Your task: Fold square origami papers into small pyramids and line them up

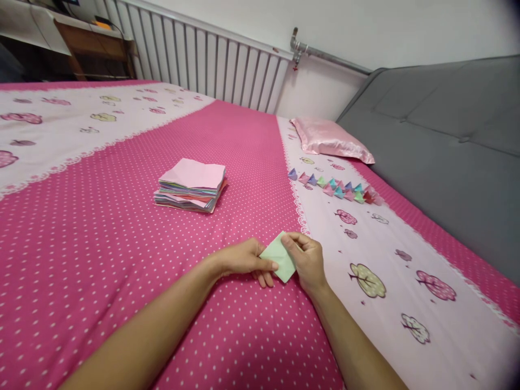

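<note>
Both hands on the green paper, just above the pink bed: the left hand pinches its left side, thumb on top, and the right hand grips the right side, covering that corner. Forearms run out of frame below; beyond lies the stack, its sheets too tight to count, and at right the folded shapes blur together at the far end.

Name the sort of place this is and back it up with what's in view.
Most likely a bedroom: a pink-and-white cloth bedspread with dots and tree prints covers a broad surface, and a shiny pale pink fabric pillow lies beside a grey padded headboard.
</note>
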A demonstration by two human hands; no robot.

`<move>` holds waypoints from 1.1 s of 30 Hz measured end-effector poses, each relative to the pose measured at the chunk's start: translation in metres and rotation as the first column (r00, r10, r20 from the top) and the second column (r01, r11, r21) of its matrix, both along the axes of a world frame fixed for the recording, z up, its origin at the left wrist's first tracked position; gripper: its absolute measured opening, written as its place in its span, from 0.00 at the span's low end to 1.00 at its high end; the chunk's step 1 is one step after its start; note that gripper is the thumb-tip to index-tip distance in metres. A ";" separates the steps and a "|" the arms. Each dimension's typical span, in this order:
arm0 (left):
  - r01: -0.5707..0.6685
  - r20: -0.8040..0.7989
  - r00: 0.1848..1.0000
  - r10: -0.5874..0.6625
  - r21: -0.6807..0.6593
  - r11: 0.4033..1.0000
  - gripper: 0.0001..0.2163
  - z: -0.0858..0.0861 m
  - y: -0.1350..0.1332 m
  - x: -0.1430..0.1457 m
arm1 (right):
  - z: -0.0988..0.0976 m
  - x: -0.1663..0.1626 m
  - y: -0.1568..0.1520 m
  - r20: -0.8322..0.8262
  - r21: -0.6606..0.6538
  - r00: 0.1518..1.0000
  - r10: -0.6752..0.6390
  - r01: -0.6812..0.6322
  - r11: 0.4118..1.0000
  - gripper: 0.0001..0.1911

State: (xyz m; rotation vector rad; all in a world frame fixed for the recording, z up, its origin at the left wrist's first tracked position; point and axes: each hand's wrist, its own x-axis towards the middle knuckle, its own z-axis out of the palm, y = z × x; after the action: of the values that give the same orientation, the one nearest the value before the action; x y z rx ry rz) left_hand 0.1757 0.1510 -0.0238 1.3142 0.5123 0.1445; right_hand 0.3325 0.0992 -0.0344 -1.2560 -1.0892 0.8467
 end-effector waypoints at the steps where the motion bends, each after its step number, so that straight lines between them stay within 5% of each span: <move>1: -0.003 0.003 1.000 0.003 0.004 1.000 0.14 0.000 0.000 0.000 | 0.000 0.000 0.000 0.007 -0.004 1.000 0.014 -0.014 1.000 0.10; 11: -0.232 0.077 0.971 0.226 0.085 0.969 0.20 -0.002 0.004 0.004 | 0.001 0.000 0.005 -0.194 -0.005 0.980 0.050 -0.052 0.999 0.32; 16: -0.275 0.092 0.960 0.263 0.158 0.948 0.20 -0.004 0.005 0.005 | -0.001 0.001 0.006 -0.217 -0.028 0.974 0.068 -0.076 0.997 0.23; 21: -0.356 0.081 0.930 0.358 0.440 0.824 0.19 -0.009 0.009 0.005 | -0.004 0.003 0.006 -0.187 -0.049 0.980 0.065 -0.075 0.996 0.22; 33: -0.400 0.058 0.917 0.395 0.142 0.906 0.18 -0.006 0.010 0.007 | -0.001 0.004 0.007 -0.225 -0.043 0.974 0.017 -0.027 0.999 0.21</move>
State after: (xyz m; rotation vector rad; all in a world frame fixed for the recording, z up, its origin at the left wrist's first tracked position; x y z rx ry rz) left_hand 0.1831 0.1610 -0.0296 1.3385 0.7546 0.5501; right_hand 0.3370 0.1059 -0.0354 -1.1559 -0.9076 1.0097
